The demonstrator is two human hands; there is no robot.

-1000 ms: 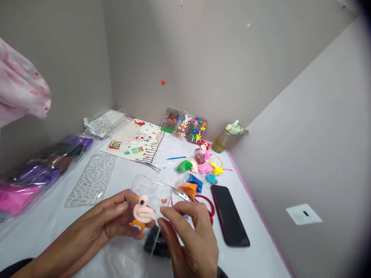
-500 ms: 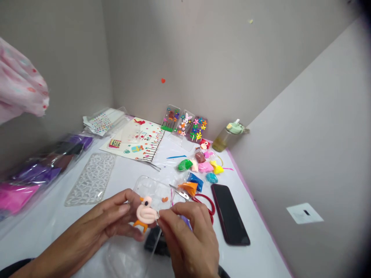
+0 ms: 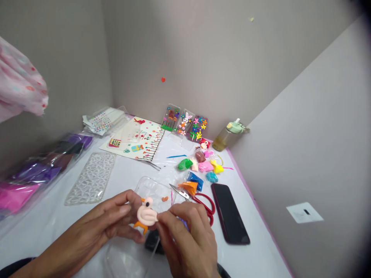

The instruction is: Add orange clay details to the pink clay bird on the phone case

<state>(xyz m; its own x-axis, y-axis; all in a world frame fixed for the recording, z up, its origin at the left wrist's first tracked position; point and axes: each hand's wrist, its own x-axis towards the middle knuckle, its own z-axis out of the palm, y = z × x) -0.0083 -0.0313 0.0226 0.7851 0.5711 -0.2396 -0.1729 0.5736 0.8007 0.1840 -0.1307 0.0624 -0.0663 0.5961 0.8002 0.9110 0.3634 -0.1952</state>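
Note:
A clear phone case is gripped at its left side by my left hand, with the thumb and fingers around it. On the case lies a pale peach clay bird with an orange beak, orange feet and a dark eye. My right hand is closed in a pinch at the tail end of the bird, at its right side. A small orange-brown clay heart sits on the case above the right fingers. Part of the case's lower right is hidden behind the right hand.
Red-handled scissors and a black phone lie to the right. Behind are bagged clay lumps, decorated phone cases and a bottle. A textured clear sheet and bagged clay packs are at left.
The right fingers have shifted slightly at the bird's tail, and they still pinch there. The left hand keeps its grip on the case, almost unmoved.

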